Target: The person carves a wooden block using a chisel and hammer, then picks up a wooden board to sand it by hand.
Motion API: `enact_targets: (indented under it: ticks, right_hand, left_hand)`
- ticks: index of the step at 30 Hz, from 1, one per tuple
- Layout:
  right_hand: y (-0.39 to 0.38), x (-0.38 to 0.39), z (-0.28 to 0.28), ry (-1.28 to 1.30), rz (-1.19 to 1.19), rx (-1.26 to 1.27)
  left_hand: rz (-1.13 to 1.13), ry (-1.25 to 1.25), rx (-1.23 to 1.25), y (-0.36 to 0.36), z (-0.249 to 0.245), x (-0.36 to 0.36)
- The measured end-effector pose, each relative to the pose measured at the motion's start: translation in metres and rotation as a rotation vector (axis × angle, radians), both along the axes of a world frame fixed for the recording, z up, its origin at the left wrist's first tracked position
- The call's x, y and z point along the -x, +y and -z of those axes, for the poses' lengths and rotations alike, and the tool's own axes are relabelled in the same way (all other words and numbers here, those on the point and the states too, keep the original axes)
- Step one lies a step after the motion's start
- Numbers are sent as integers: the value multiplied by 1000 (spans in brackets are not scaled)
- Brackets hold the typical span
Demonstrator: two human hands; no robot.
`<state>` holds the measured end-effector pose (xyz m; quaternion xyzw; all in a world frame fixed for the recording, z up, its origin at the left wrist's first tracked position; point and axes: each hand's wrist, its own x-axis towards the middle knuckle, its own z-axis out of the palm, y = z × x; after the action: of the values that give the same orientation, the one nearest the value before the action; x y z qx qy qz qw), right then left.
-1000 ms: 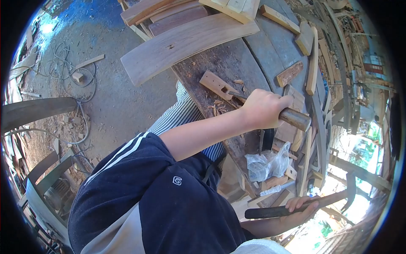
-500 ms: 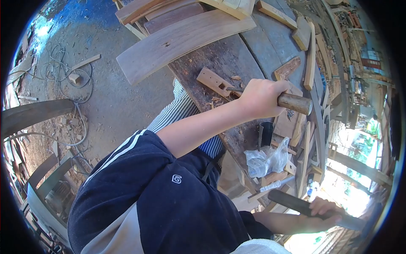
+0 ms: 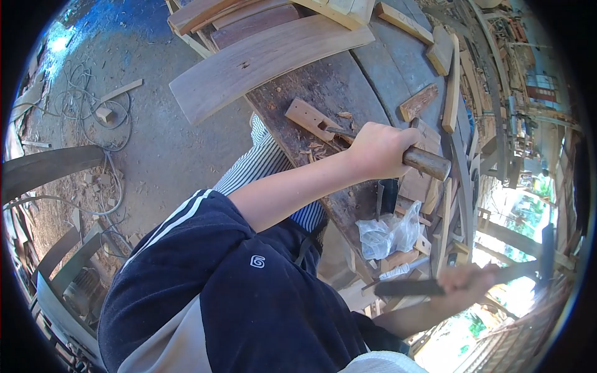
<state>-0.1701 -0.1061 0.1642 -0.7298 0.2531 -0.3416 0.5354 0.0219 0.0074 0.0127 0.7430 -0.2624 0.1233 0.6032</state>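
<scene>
My left hand (image 3: pixel 380 150) is closed around a chisel (image 3: pixel 426 163), its round wooden handle sticking out to the right of the fist. The thin metal blade points left, and its tip meets a slot in a small wooden block (image 3: pixel 305 117) lying on the workbench (image 3: pixel 273 102). Wood shavings (image 3: pixel 317 151) lie beside the block. Low on the right, my right hand (image 3: pixel 465 287) grips a hammer (image 3: pixel 407 288) by its long dark handle, raised away from the chisel. Motion blurs this hand and the hammer head.
A curved wooden board (image 3: pixel 261 62) crosses the bench's far left end. Crumpled clear plastic (image 3: pixel 390 236) and a dark cylinder (image 3: pixel 388 196) sit near the right edge. Offcuts (image 3: pixel 420 102) lie beyond the chisel. Loose cable (image 3: pixel 130 124) trails over the floor.
My right hand and the hammer have swung slightly left and upward, bringing the hammer head into view. The chisel remains at the block's slot.
</scene>
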Motion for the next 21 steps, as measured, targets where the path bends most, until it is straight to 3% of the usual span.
enact_targets:
  ticks: [2,4,9,11,13,15,16,18,20,21]
  right_hand:
    - [11,-4,12,78,142,71]
    - [16,-3,8,665,-276,-122]
    - [9,9,-19,428,-160,-140]
    - [11,18,-21,132,-7,-95]
    - [16,29,-16,126,92,-94]
    - [-3,61,6,275,-56,-172]
    - [3,62,14,346,17,-154]
    - [-4,70,35,474,-51,-328]
    - [8,64,47,531,-56,-543]
    - [5,62,55,494,-32,-547]
  left_hand:
    - [0,0,-15,-1,7,2]
    - [-41,26,-68,2,15,1]
    - [-49,-7,-29,2,18,1]
    - [-43,-35,-12,6,13,0]
    - [-45,-63,116,21,8,2]
    - [20,36,217,45,4,3]
    - [45,112,319,51,10,1]
    - [-225,99,503,54,3,-1]
    - [-267,235,523,61,-6,-4]
    - [-240,174,486,64,-11,-6]
